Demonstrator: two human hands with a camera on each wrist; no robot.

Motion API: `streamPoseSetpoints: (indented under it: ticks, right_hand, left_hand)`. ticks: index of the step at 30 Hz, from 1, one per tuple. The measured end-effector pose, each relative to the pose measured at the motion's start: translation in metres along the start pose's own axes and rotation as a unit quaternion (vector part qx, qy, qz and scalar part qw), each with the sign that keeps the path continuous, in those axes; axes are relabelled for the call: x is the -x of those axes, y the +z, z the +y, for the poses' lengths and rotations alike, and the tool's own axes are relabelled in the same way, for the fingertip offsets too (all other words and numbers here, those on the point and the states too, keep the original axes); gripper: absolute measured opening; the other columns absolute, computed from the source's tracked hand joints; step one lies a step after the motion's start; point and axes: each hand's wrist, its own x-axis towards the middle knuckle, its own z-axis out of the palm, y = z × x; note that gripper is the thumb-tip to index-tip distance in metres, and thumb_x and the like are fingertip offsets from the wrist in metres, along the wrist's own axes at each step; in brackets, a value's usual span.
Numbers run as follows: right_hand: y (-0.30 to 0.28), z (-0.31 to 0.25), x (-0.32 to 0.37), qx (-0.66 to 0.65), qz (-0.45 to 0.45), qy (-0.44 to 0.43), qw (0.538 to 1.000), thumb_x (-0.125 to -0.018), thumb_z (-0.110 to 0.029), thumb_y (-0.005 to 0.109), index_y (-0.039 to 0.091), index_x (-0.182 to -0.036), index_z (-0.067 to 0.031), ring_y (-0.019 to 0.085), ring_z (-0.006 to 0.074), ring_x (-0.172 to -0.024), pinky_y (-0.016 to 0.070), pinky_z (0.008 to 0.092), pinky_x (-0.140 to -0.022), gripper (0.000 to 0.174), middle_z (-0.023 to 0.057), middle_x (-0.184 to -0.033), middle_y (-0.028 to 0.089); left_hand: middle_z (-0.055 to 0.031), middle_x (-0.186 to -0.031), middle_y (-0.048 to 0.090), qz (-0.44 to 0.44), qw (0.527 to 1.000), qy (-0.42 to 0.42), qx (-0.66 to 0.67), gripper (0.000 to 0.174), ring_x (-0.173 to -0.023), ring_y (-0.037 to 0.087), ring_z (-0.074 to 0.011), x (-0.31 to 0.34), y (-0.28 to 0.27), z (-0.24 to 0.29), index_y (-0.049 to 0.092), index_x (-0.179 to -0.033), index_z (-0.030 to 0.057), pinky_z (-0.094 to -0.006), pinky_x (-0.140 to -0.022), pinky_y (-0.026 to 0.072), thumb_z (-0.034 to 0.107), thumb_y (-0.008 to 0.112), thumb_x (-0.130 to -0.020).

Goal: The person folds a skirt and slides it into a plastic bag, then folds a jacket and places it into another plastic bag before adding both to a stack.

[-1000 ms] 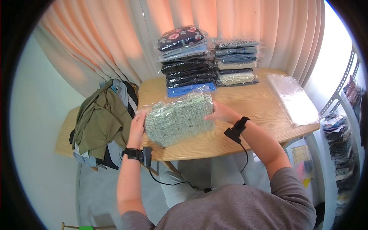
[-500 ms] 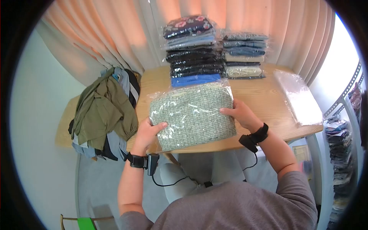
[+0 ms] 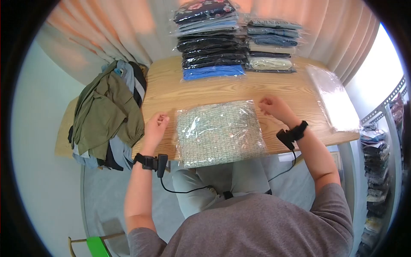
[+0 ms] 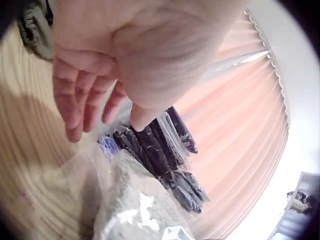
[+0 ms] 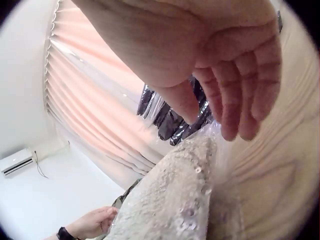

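A folded, pale green knit garment in a clear plastic bag (image 3: 220,132) lies flat at the table's front edge, its near side reaching slightly over. My left hand (image 3: 157,128) hovers just left of the bag, fingers loosely bent and holding nothing. Off the bag's upper right corner is my right hand (image 3: 275,108), likewise bare, its fingers relaxed. In the left wrist view the fingers (image 4: 90,97) hang down beside the shiny bag (image 4: 140,200). The right wrist view has the thumb and fingers (image 5: 240,95) apart over the bag's edge (image 5: 175,185).
Two stacks of bagged folded clothes, a taller left stack (image 3: 212,45) and a right stack (image 3: 272,45), stand at the table's back. A pile of loose clothes (image 3: 105,113) is at left. Flat clear plastic bags (image 3: 334,98) lie at the right edge, near a shelf of clothes (image 3: 374,171).
Both hands held the bagged garment raised and tilted earlier. Now it lies flat on the table, and the hands have let go and moved apart to its sides.
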Motion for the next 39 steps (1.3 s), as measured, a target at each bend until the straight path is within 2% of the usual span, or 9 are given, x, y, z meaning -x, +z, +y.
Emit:
streamPoseSetpoints:
  ticks: [1, 3, 8, 19, 22, 24, 27, 34, 39]
  right_hand:
    - [0.0, 0.003, -0.006, 0.0, 0.007, 0.005, 1.0, -0.085, -0.021, 0.063, 0.063, -0.103, 0.0015, 0.064, 0.0174, -0.075, 0.0525, 0.0291, -0.067, 0.029, 0.0132, -0.087, 0.066]
    - [0.008, 0.006, -0.02, 0.093, 0.085, -0.17, 0.977, -0.082, -0.011, 0.06, 0.064, -0.106, -0.0023, 0.065, 0.0192, -0.084, 0.0515, 0.0299, -0.075, 0.026, 0.0131, -0.089, 0.067]
    - [0.015, 0.002, -0.028, 0.103, 0.031, -0.205, 0.973, -0.08, -0.007, 0.06, 0.066, -0.104, -0.0054, 0.064, 0.0235, -0.088, 0.0507, 0.032, -0.079, 0.025, 0.0129, -0.095, 0.068]
    - [0.026, 0.019, -0.036, 0.048, 0.052, -0.134, 0.989, -0.081, -0.011, 0.063, 0.067, -0.102, -0.0067, 0.066, 0.0234, -0.075, 0.0512, 0.0321, -0.069, 0.021, 0.0121, -0.083, 0.069]
    - [0.025, 0.02, -0.038, 0.03, 0.053, -0.104, 0.993, -0.083, -0.015, 0.063, 0.069, -0.096, -0.0066, 0.064, 0.0213, -0.069, 0.0497, 0.0312, -0.065, 0.016, 0.0107, -0.077, 0.068]
    - [0.027, 0.03, -0.042, 0.004, 0.05, -0.06, 0.997, -0.085, -0.019, 0.063, 0.07, -0.09, -0.0044, 0.061, 0.0174, -0.066, 0.0483, 0.0301, -0.063, 0.017, 0.0087, -0.074, 0.067]
    - [0.029, 0.041, -0.045, -0.028, 0.066, -0.089, 0.993, -0.085, -0.021, 0.063, 0.07, -0.089, -0.0017, 0.059, 0.0142, -0.064, 0.0477, 0.029, -0.064, 0.021, 0.0065, -0.072, 0.067]
    - [0.029, 0.039, -0.053, -0.186, -0.005, 0.006, 0.982, -0.092, -0.022, 0.057, 0.068, -0.09, 0.0031, 0.061, 0.0135, -0.075, 0.0499, 0.0244, -0.07, 0.027, 0.0083, -0.084, 0.067]
    - [0.016, 0.036, -0.045, -0.318, -0.049, 0.09, 0.943, -0.095, -0.03, 0.051, 0.057, -0.109, 0.0029, 0.063, 0.0169, -0.086, 0.0518, 0.027, -0.079, 0.036, 0.0126, -0.098, 0.064]
  left_hand:
    - [-0.0093, -0.086, 0.063, -0.007, 1.0, 0.004, 0.002, 0.025, -0.07, 0.06, -0.0189, -0.004, 0.002, 0.004, 0.061, -0.102, -0.0008, -0.0261, -0.066, 0.0497, 0.017, 0.065, -0.085]
    - [-0.0111, -0.093, 0.062, -0.046, 0.993, 0.1, -0.031, 0.024, -0.079, 0.06, -0.0226, -0.015, 0.006, 0.015, 0.061, -0.105, 0.0013, -0.0285, -0.073, 0.0493, 0.003, 0.063, -0.081]
    - [-0.013, -0.098, 0.062, -0.106, 0.986, 0.12, -0.044, 0.026, -0.081, 0.06, -0.0228, -0.034, 0.025, 0.012, 0.064, -0.101, 0.0008, -0.0299, -0.073, 0.0488, -0.006, 0.062, -0.077]
    - [-0.0114, -0.078, 0.066, -0.048, 0.992, 0.11, -0.047, 0.007, -0.071, 0.063, -0.0207, -0.038, 0.037, 0.01, 0.062, -0.091, -0.0013, -0.0293, -0.066, 0.0487, 0.001, 0.061, -0.084]
    - [-0.0079, -0.076, 0.065, -0.051, 0.995, 0.078, 0.021, 0.006, -0.069, 0.06, -0.0138, -0.041, 0.039, 0.002, 0.059, -0.089, -0.0018, -0.0257, -0.062, 0.0465, 0.004, 0.059, -0.087]
    - [-0.005, -0.079, 0.064, -0.095, 0.99, -0.042, 0.096, 0.004, -0.072, 0.058, -0.0105, -0.04, 0.038, -0.003, 0.057, -0.088, -0.0012, -0.0241, -0.066, 0.0462, 0.003, 0.057, -0.089]
    - [-0.0003, -0.075, 0.06, -0.075, 0.987, -0.028, 0.142, 0.009, -0.065, 0.051, -0.0056, -0.045, 0.043, -0.029, 0.055, -0.086, 0.0025, -0.0211, -0.058, 0.041, 0.009, 0.056, -0.092]
    - [0.0016, -0.076, 0.058, -0.123, 0.961, -0.093, 0.228, 0.012, -0.064, 0.049, -0.0054, -0.042, 0.035, -0.014, 0.053, -0.085, 0.0056, -0.0206, -0.058, 0.0407, 0.014, 0.054, -0.094]
    - [0.0031, -0.078, 0.055, -0.086, 0.956, -0.144, 0.242, 0.024, -0.068, 0.051, -0.0073, -0.037, 0.027, -0.009, 0.056, -0.093, 0.0092, -0.0233, -0.061, 0.0417, 0.033, 0.051, -0.096]
